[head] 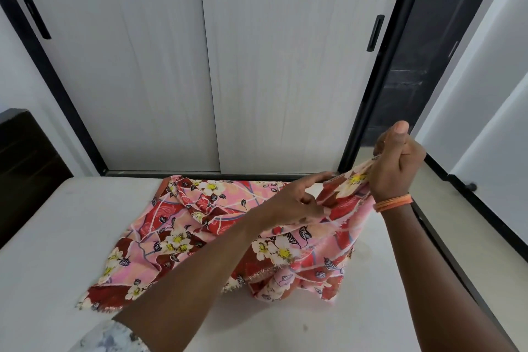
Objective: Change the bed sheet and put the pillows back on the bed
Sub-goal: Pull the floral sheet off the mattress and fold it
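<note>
The floral bed sheet (pixel 200 237), pink and red with white flowers, lay bunched and partly folded on the bare white mattress (pixel 57 237). Its long axis ran from the near left corner of the heap up toward the right hand (pixel 395 164), where one corner was lifted clear of the mattress. The right hand gripped that raised corner, fingers curled round the hem and thumb pointing up; an orange band (pixel 394 202) circled its wrist. Just left of and below it, the left hand (pixel 300 203) reached across the sheet, its forefinger stretched along the stitched edge toward the right hand while the other fingers curled and pinched the cloth beneath. The rest of the sheet sagged below both hands in loose folds. Beyond the hands stood a white sliding wardrobe (pixel 160 66) with black handles; far left of the left hand was a dark headboard (pixel 25 163).
</note>
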Demonstrator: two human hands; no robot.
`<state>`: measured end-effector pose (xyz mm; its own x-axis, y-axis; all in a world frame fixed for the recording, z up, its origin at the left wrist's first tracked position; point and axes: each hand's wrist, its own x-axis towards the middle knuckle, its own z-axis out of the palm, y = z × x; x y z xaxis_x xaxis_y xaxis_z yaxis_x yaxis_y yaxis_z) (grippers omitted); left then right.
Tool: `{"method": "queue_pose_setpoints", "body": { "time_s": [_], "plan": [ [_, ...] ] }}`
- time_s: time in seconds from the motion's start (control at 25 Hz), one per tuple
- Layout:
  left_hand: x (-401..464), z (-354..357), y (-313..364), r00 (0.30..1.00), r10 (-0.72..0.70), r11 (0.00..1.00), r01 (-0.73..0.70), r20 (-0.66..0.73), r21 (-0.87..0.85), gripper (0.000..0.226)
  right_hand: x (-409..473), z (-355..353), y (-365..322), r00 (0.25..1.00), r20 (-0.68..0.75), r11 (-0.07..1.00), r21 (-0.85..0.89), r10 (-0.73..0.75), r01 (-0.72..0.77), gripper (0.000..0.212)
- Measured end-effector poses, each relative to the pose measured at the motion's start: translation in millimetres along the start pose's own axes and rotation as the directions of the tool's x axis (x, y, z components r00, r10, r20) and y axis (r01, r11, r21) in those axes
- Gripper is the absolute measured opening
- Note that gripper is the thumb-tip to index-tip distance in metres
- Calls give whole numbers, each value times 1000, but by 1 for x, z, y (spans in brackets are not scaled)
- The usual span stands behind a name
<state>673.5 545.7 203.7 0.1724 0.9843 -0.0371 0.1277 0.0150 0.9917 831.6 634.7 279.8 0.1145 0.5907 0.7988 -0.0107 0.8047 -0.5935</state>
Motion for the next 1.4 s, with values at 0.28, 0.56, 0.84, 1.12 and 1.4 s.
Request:
{"method": "queue_pose_setpoints", "body": {
  "time_s": [0.28, 0.56, 0.84, 1.12, 1.4],
  "plan": [
    [11, -34, 20, 988, 15, 1000, -14, -152, 11, 16, 8, -10, 1, 1000, 4, 998, -53, 24, -24, 76],
    [14, -57, 47, 958, 117, 980, -68, -263, 189, 5, 11, -15, 15, 974, 224, 992, -123, 22, 6, 70],
    [4, -78, 64, 969, 123, 992, -114, -214, 54, 17, 1, 0, 30, 707, 706, 817, -434, 46, 381, 69],
    [-11, -66, 41, 986, -161, 943, 166, -41, 288, 32, 8, 12, 29, 717, 696, 806, -398, -46, 438, 51],
    [-19, -69, 17, 946, -261, 812, 323, -193, 487, 28, 4, -1, 36, 849, 511, 758, -500, -133, 420, 31]
  ]
}}
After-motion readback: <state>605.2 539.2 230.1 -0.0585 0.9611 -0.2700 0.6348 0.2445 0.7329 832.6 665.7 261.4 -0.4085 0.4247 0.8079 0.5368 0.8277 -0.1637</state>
